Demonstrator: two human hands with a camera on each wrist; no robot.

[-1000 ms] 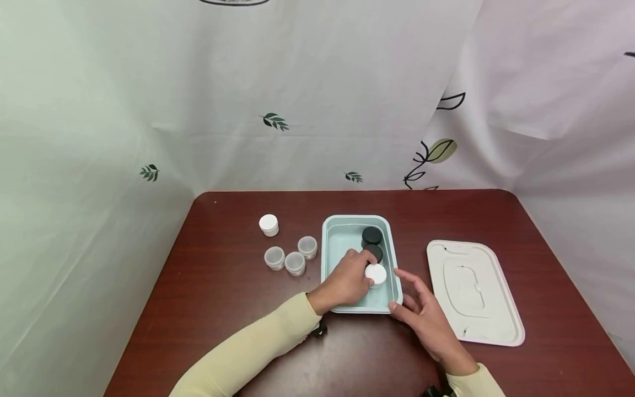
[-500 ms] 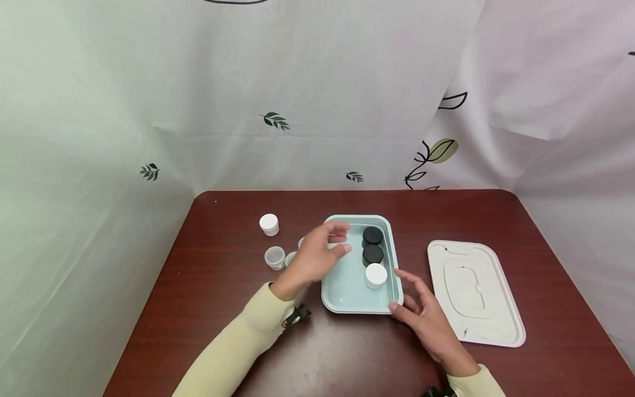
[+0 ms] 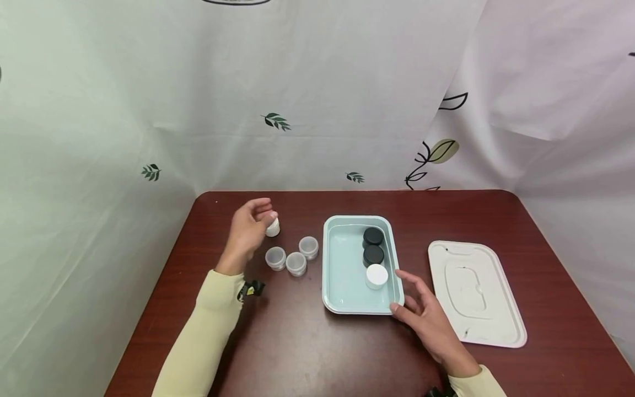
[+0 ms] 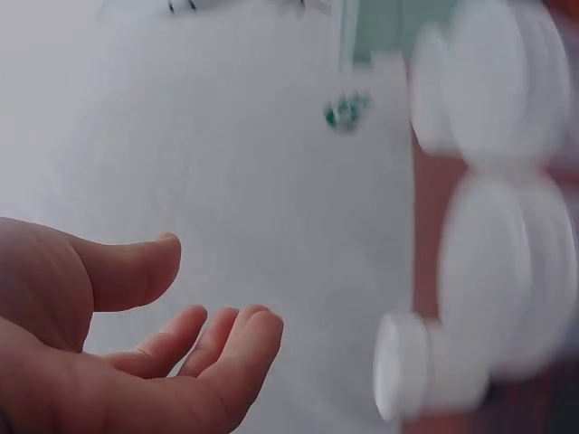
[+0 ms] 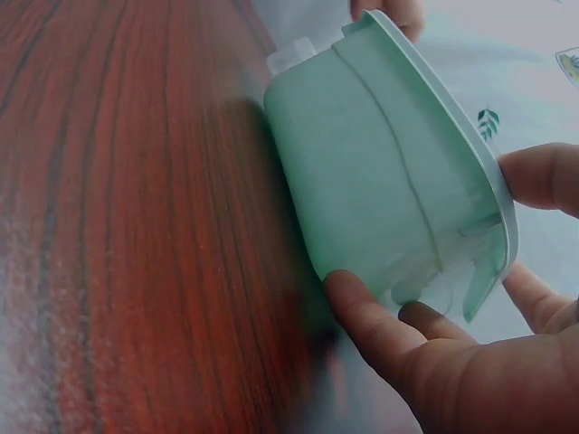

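Observation:
My left hand (image 3: 248,229) hovers beside a white-lidded jar (image 3: 273,227) at the back left, partly covering it in the head view. In the left wrist view its fingers are loosely bent with nothing between them, apart from the jar (image 4: 403,366). My right hand (image 3: 426,317) rests around the near right corner of a pale green tub (image 3: 342,275), thumb and fingers spread against its outside and rim. Inside the tub, along its right side, stand two black-lidded jars (image 3: 373,237) and one white-lidded jar (image 3: 376,276).
Several small clear-topped jars (image 3: 296,264) stand together left of the tub, between it and my left arm. A flat white tray lid (image 3: 468,292) lies right of the tub. A patterned sheet (image 3: 317,110) hangs behind the brown table (image 3: 297,342).
My left hand has let go of the white-lidded jar in the tub, then moved left over the clear-topped jars to the back-left jar. My right hand has stayed at the tub's corner.

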